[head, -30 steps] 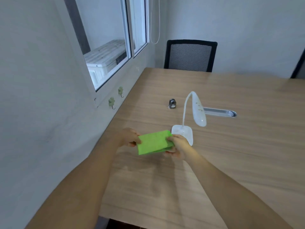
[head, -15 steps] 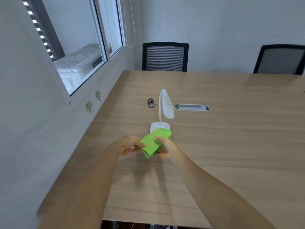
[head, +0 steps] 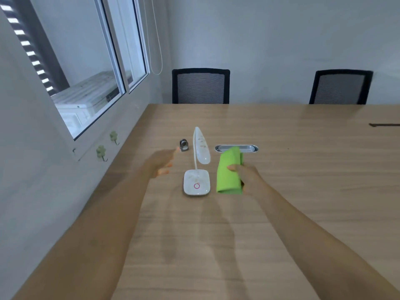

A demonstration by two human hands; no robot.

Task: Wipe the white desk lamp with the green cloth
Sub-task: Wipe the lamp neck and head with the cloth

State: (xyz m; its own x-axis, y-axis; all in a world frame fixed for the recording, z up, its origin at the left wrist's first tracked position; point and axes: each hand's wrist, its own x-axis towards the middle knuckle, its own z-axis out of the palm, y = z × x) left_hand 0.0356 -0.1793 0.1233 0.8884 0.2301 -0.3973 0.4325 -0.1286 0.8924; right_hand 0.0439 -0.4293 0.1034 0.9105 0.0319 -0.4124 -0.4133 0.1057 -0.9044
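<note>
The lamp (head: 197,182) stands on the table (head: 303,191), its neck rising upright from the base. Just right of that base, the folded green cloth (head: 229,172) is pinched in the right hand (head: 249,176), the nearer one. Left of the lamp, the left hand (head: 162,163) is held open and empty.

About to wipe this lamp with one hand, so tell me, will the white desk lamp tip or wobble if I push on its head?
Probably wobbles: the white desk lamp carries its head on a thin, curved neck that looks bendy. The flat, broad base should resist tipping, but it looks light, so it may slide on the smooth table. The free left hand could steady it.
</note>
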